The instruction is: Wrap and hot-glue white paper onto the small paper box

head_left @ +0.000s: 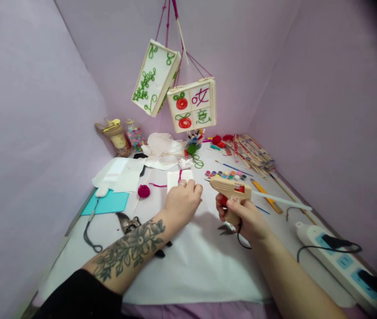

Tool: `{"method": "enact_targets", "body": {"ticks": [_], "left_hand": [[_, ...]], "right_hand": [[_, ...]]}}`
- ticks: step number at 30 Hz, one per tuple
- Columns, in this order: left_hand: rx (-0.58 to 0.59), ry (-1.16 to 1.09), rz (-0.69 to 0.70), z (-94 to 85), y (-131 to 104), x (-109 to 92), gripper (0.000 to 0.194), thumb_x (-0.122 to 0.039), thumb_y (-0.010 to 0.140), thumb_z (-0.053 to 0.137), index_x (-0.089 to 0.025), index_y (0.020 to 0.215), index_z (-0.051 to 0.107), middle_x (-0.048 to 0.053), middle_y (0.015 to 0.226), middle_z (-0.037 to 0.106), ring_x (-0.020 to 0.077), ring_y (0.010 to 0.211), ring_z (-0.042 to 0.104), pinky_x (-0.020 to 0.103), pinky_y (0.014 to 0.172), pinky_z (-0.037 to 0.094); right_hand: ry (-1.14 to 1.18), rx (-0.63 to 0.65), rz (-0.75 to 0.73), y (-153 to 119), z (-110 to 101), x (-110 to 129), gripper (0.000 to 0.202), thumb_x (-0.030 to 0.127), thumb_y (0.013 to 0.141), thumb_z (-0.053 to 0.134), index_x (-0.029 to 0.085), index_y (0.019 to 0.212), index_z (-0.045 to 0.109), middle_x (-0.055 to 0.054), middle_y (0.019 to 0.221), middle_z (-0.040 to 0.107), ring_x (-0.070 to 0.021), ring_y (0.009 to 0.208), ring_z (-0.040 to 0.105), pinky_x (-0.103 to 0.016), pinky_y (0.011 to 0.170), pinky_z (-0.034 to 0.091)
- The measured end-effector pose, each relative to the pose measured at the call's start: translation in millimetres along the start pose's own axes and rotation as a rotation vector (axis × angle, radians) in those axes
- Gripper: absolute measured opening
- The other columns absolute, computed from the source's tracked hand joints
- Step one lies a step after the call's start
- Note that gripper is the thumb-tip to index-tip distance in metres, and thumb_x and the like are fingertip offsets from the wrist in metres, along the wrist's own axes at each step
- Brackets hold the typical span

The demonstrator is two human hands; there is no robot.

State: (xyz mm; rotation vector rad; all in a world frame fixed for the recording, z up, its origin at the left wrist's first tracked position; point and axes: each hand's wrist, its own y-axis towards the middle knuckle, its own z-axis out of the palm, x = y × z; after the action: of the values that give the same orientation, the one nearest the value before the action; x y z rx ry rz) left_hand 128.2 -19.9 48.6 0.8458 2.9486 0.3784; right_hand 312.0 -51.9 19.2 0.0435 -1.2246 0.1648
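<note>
My right hand (pixel 241 215) is wrapped around a beige hot glue gun (pixel 230 188). Its nozzle points left, and a translucent glue stick (pixel 281 200) sticks out of its back end. Close to the nozzle, my left hand (pixel 182 201) rests low over a small white card (pixel 172 178), fingers curled and pressed together. Magenta yarn (pixel 180 176) lies on the card and runs under these fingers, whose tips are hidden. A ball of magenta yarn (pixel 144 191) sits to the left. Partly behind my left forearm lie pliers or cutters (pixel 130 223) with dark jaws.
Two decorated lanterns (pixel 191 104) hang above the table's back. A power strip (pixel 337 259) stands at right, near a yellow utility knife (pixel 265 196) and paint pots (pixel 226 175). White sheets (pixel 118 175) and a turquoise board (pixel 109 203) lie left. A cup (pixel 120 141) stands behind.
</note>
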Motion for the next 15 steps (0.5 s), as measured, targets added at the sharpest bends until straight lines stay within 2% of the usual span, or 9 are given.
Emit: {"method": "enact_targets", "body": {"ticks": [3, 8, 11, 15], "left_hand": [[-0.034, -0.116, -0.117, 2.7, 5.8, 0.9, 0.012, -0.02, 0.087, 0.053, -0.018, 0.086, 0.064, 0.012, 0.086, 0.066, 0.0251, 0.083, 0.061, 0.033, 0.064, 0.042], [-0.02, -0.677, -0.396, -11.8, 7.8, 32.3, 0.018, -0.031, 0.082, 0.059, -0.019, 0.068, 0.062, 0.002, 0.066, 0.064, 0.0172, 0.063, 0.057, 0.029, 0.061, 0.04], [-0.031, -0.946, -0.502, -16.4, 3.0, 55.9, 0.013, -0.031, 0.075, 0.064, -0.018, 0.072, 0.062, 0.0, 0.064, 0.061, 0.0144, 0.06, 0.054, 0.026, 0.057, 0.039], [-0.175, -1.248, -0.546, -7.7, -8.6, 76.7, 0.019, -0.03, 0.069, 0.069, -0.017, 0.081, 0.061, -0.002, 0.07, 0.058, 0.0112, 0.064, 0.053, 0.023, 0.059, 0.04]], "right_hand": [[0.005, -0.043, -0.029, 0.9, -1.7, 2.0, 0.037, 0.048, 0.069, 0.073, 0.017, 0.086, 0.064, -0.003, 0.072, 0.057, -0.0133, 0.056, 0.051, -0.025, 0.049, 0.045], [0.017, -0.047, -0.029, 0.5, -5.8, 2.9, 0.034, 0.046, 0.07, 0.071, 0.017, 0.087, 0.064, -0.003, 0.07, 0.058, -0.014, 0.056, 0.052, -0.026, 0.05, 0.045], [0.01, -0.044, -0.009, -0.9, -5.4, 2.7, 0.037, 0.047, 0.068, 0.073, 0.017, 0.087, 0.065, -0.003, 0.071, 0.058, -0.0144, 0.057, 0.052, -0.026, 0.05, 0.045], [-0.031, -0.038, 0.044, -2.0, -2.9, 0.5, 0.04, 0.05, 0.067, 0.074, 0.016, 0.086, 0.066, -0.004, 0.07, 0.059, -0.0148, 0.058, 0.052, -0.026, 0.051, 0.045]]}}
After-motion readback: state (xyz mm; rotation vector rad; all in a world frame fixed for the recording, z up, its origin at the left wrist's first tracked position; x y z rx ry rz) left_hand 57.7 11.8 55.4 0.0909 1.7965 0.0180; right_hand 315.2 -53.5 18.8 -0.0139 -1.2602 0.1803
